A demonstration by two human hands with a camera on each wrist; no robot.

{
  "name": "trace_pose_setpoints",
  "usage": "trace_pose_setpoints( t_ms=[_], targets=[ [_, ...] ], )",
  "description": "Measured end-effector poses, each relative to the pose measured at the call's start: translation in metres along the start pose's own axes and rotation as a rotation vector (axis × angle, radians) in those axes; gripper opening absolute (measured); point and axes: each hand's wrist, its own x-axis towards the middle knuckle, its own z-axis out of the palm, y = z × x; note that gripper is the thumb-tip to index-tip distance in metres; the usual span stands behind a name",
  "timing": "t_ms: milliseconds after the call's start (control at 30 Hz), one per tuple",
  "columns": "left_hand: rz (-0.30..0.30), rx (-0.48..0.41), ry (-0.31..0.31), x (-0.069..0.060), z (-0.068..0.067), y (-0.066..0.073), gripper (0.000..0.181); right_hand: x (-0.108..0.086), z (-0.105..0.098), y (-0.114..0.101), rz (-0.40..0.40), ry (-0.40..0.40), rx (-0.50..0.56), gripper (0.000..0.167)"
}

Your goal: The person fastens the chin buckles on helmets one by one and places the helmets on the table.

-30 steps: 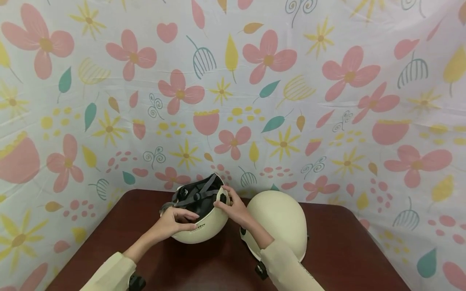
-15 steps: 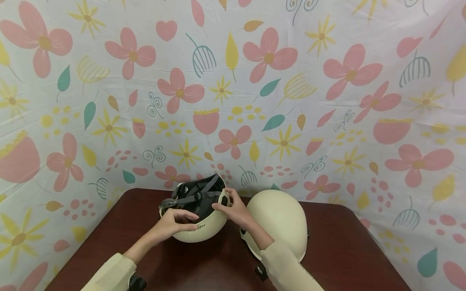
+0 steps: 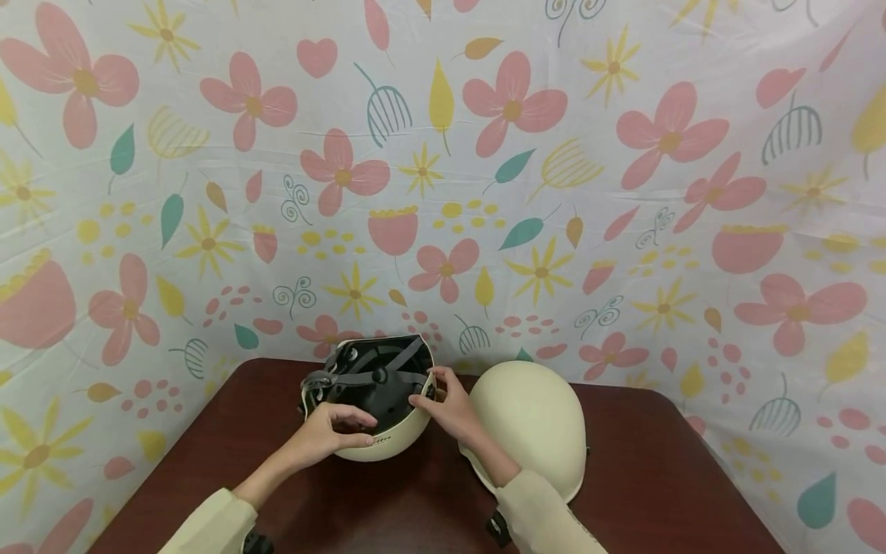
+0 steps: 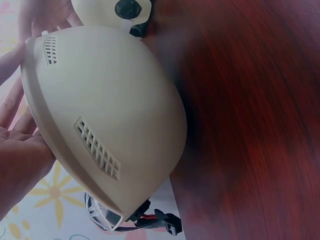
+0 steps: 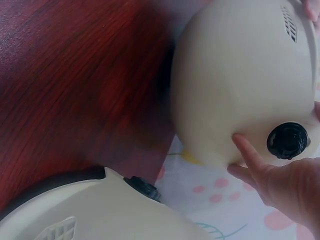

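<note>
A cream helmet lies on its crown on the table, its black padded inside and grey chin strap showing. My left hand holds the near left rim, fingers inside the shell and thumb outside. On the right side, my right hand grips the rim, its thumb on the inner side. The right wrist view shows two fingers of that hand spread on the outer shell beside a round black knob. Slotted vents mark the shell in the left wrist view.
Just right of the held helmet, a second cream helmet sits dome up, partly behind my right forearm. The table is dark red-brown wood. Behind its far edge hangs a floral cloth.
The held helmet has turned slightly, so more of its inside faces me and the right rim sits lower. My right hand has shifted a little with that rim; the left hand hardly moves.
</note>
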Motion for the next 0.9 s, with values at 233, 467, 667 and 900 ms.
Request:
trace_pose_setpoints(
  t_ms=[233,467,667,900],
  targets=[
    [0.038,-0.014,-0.003,0.001,0.0,-0.001,0.029,0.0,-0.002,0.002,0.013,-0.003,0.06,0.055],
    [0.051,-0.033,0.003,0.002,-0.003,-0.006,0.027,-0.001,-0.002,0.006,0.036,0.001,0.096,0.05],
    [0.024,-0.023,0.041,-0.002,-0.012,-0.014,0.03,-0.002,-0.001,0.011,0.037,0.039,0.08,0.044],
    [-0.012,0.074,0.176,-0.007,-0.023,-0.02,0.027,-0.009,-0.001,0.002,0.068,0.039,0.074,0.041]
  ],
)
